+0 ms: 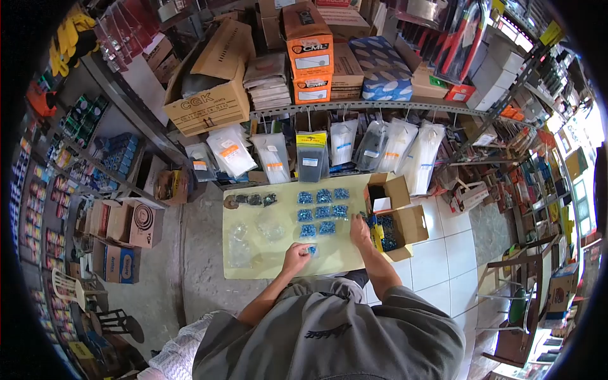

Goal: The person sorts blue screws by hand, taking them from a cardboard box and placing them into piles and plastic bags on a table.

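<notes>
My left hand point(296, 258) is closed on the edge of a small clear plastic bag point(312, 251) with some blue pieces in it, low over the table. My right hand point(361, 232) is at the left side of an open cardboard box point(400, 254) full of small blue pieces point(388, 232). Its fingers are curled together, and I cannot make out what is in them. Beyond my hands lie several filled bags of blue pieces point(323, 213) in rows. What kind of pieces they are is too small to tell.
Clear plastic bags point(271, 225) lie on the left of the yellow table point(285, 201). Dark small packets point(254, 199) sit at its far left. A second open box point(387, 190) holds dark contents and a white card. Hanging packs point(311, 158) and a loaded shelf border the far edge.
</notes>
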A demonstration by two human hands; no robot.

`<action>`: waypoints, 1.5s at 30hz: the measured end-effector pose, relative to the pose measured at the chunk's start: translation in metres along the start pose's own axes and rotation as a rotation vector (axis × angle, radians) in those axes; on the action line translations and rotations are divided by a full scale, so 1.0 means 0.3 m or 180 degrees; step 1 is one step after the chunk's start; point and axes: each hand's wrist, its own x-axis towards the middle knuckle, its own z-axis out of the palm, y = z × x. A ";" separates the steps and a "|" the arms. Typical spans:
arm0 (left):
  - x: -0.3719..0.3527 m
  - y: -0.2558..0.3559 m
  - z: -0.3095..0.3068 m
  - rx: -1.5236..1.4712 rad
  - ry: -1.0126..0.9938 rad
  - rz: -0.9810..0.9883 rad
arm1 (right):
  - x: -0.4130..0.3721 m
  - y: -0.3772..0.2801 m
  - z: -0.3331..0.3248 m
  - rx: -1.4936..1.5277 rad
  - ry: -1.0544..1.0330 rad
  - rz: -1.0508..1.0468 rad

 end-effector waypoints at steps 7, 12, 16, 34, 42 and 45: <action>0.005 0.010 0.000 -0.0060 0.0019 -0.0052 | 0.044 0.023 -0.024 0.0333 0.0095 0.0206; 0.015 0.009 0.000 -0.0040 -0.0102 -0.0117 | -0.008 -0.104 -0.127 0.1521 0.0437 0.0363; 0.026 -0.013 0.012 -0.0170 -0.0210 -0.0395 | -0.138 -0.245 -0.112 0.4294 -0.0908 0.0558; 0.018 -0.003 0.009 -0.0249 -0.0249 -0.0408 | -0.314 -0.367 -0.075 0.4540 -0.1138 0.0652; 0.000 0.007 0.008 -0.0239 -0.0188 -0.0460 | -0.330 -0.354 -0.067 0.2579 -0.0262 -0.0321; -0.004 0.007 0.009 -0.0223 -0.0175 -0.0437 | -0.332 -0.337 -0.073 0.2582 -0.0209 -0.0098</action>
